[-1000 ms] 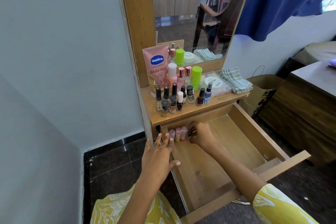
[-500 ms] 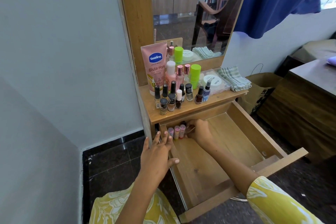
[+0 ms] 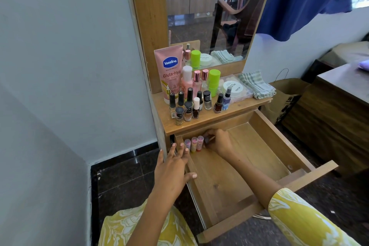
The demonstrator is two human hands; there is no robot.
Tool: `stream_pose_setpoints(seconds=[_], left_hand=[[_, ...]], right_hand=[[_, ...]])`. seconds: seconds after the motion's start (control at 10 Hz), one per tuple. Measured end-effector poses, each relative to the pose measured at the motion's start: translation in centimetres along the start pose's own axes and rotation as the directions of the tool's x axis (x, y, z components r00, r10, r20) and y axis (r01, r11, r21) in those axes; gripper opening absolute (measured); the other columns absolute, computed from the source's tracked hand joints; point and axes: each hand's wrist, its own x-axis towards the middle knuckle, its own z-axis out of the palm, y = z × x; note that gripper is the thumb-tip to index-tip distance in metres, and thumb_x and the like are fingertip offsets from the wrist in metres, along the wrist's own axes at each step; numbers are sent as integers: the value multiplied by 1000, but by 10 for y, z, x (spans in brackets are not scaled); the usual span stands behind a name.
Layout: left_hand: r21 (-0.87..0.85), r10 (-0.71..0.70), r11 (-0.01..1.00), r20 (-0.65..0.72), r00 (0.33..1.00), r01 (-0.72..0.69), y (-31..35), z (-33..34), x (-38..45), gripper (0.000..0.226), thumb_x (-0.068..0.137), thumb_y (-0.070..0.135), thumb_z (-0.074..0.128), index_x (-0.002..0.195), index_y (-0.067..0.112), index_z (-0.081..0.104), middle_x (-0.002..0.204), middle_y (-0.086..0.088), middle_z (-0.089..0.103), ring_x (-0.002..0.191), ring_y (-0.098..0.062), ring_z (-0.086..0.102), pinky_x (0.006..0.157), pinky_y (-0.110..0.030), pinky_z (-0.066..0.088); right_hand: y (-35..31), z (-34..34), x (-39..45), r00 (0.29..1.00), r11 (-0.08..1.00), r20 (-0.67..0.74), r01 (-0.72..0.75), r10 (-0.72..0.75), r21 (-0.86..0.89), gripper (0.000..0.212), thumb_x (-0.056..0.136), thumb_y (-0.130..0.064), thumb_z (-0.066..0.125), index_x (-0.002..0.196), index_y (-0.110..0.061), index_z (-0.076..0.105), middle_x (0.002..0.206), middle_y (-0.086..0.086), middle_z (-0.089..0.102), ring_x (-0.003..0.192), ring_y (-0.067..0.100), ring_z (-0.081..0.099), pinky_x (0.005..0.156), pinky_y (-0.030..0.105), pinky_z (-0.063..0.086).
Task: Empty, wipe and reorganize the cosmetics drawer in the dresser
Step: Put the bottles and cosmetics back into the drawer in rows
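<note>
Pink Vaseline tube (image 3: 169, 72), lime-green capped bottle (image 3: 214, 82), green-white checked cloth (image 3: 255, 84), light wood drawer (image 3: 229, 168), yellow floral sleeve (image 3: 303, 219), blue curtain (image 3: 311, 0).

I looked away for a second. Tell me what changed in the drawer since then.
Very little. The right hand stays at the drawer's back left corner, fingers curled round a small dark item beside the three lip balm tubes. The left hand still rests open on the left rim. The bottles on the dresser top have not moved.

bottles (image 3: 196, 104) on dresser top (image 3: 207, 119) | tubes (image 3: 193, 144) in drawer (image 3: 279, 146) back-left corner
</note>
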Motion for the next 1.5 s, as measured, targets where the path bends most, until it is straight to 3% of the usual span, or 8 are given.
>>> stream_pose_setpoints(seconds=[0.1,0.3,0.4,0.5,0.7,0.9,1.2,1.5], left_hand=[[-3,4,1000,1,1000,-4,0,0,0,74,93,52,43,151,25,6,159,3,-4,145,-18,-10,115,-45,-6],[-3,2,1000,0,1000,-2,0,-1,0,74,93,53,43,151,24,6,159,3,-4,145,-18,-10,115,-45,-6],[4,1,1000,4,1000,-1,0,0,0,75,93,53,43,151,24,5,159,3,-4,145,-18,-10,115,-45,-6],[1,0,1000,8,1000,0,-1,-1,0,75,93,53,43,151,24,5,159,3,-5,145,-17,-10,115,-46,-6],[-5,-4,1000,6,1000,4,1,-1,0,75,92,53,43,151,25,5,159,3,-4,145,-17,-11,115,-45,-7],[-1,-6,1000,7,1000,6,0,0,0,76,92,53,43,151,24,4,159,3,-5,145,-17,-10,114,-45,-7],[-2,-2,1000,12,1000,2,0,-1,1,75,93,52,44,151,24,6,159,3,-3,145,-18,-9,114,-45,-7],[23,0,1000,15,1000,0,1,-4,0,74,93,52,43,151,23,5,159,2,-3,145,-18,-9,115,-45,-6]], right_hand=[[2,0,2,1000,1000,1,-9,9,2,17,79,3,66,86,-11,69,89,5,67,69,5,53,53,6,41],[9,-10,6,998,997,54,27,-23,-73,33,72,9,68,95,-14,70,95,-2,65,78,5,57,65,7,49],[13,-17,1,997,992,72,28,-19,-121,37,76,7,64,100,-21,66,102,-4,60,86,12,60,72,28,56],[17,-23,-3,993,977,114,36,-12,-210,38,79,5,59,108,-19,64,111,-1,62,97,18,62,79,34,54],[4,-15,-13,990,954,143,30,14,-299,48,71,-32,79,113,-20,59,106,-5,63,98,16,61,75,29,50],[5,-21,-13,1000,929,14,29,-26,-370,19,81,-30,68,96,-17,67,97,-1,67,90,18,63,72,30,53],[3,-19,-5,979,966,59,204,-197,-157,18,75,-11,73,93,-12,69,98,3,65,89,15,61,78,26,52],[7,-14,-5,993,986,11,122,-121,-111,23,73,-10,76,94,-11,68,97,3,68,91,17,64,80,27,52]])
